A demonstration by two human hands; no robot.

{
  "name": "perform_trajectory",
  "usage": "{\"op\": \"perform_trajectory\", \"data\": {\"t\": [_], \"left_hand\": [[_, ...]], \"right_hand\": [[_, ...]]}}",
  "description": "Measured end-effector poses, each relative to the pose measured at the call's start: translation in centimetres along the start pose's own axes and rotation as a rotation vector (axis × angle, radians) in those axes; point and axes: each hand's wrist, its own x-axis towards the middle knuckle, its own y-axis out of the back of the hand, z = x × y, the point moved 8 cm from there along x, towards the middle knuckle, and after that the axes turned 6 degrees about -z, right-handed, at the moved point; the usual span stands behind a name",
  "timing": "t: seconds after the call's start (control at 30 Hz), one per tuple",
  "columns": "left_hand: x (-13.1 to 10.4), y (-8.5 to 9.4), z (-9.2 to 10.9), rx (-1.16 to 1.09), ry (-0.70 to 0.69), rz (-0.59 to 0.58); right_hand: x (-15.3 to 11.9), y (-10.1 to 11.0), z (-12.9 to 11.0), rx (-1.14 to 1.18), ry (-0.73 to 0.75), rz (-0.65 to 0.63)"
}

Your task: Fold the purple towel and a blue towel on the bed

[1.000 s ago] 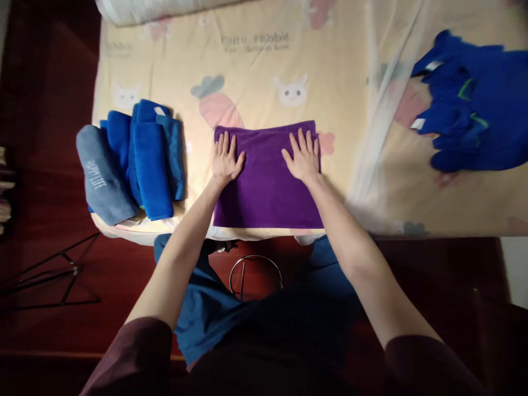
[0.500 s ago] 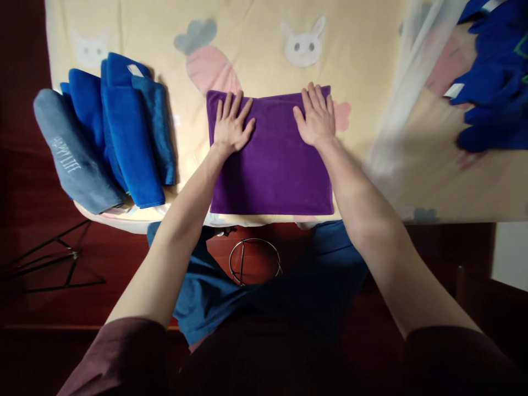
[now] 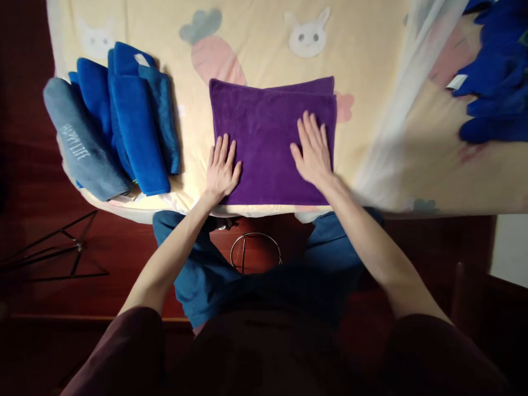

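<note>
A purple towel lies flat before me, folded over, with a lower layer peeking out along its far right edge. My left hand rests on its left side near the front, fingers stretched out. Toward the right edge, my right hand lies flat on the cloth with its fingers extended. Neither hand grips the towel. To the left lie several folded blue towels and a grey-blue towel with white lettering.
A pale yellow cover with rabbit and carrot prints lies under everything. A heap of blue cloths is at the right, beyond a whitish translucent strip. A black metal stand is on the floor at lower left.
Both hands have slid toward me over the purple towel, from its far edge to nearer its middle and front. The whole view has shifted slightly.
</note>
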Motion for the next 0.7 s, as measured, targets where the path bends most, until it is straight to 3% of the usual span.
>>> {"op": "perform_trajectory", "data": {"t": [0.1,0.2,0.47,0.57,0.7], "left_hand": [[-6.8,0.2,-0.4,0.036,0.039,-0.028],[-11.3,-0.1,-0.3,0.072,0.022,-0.056],[-21.0,-0.8,-0.1,0.210,0.079,-0.063],[-23.6,-0.6,-0.2,0.204,0.083,-0.071],[-24.8,1.6,-1.3,0.185,0.092,-0.090]], "right_hand": [[-6.9,-1.8,-1.1,0.053,0.007,-0.056],[-11.5,-2.5,-1.1,0.022,-0.046,-0.013],[-16.9,-3.2,-2.8,-0.015,-0.040,0.000],[-18.4,-2.3,-1.5,0.029,0.018,0.006],[-21.8,0.3,3.5,0.130,-0.054,0.137]]}}
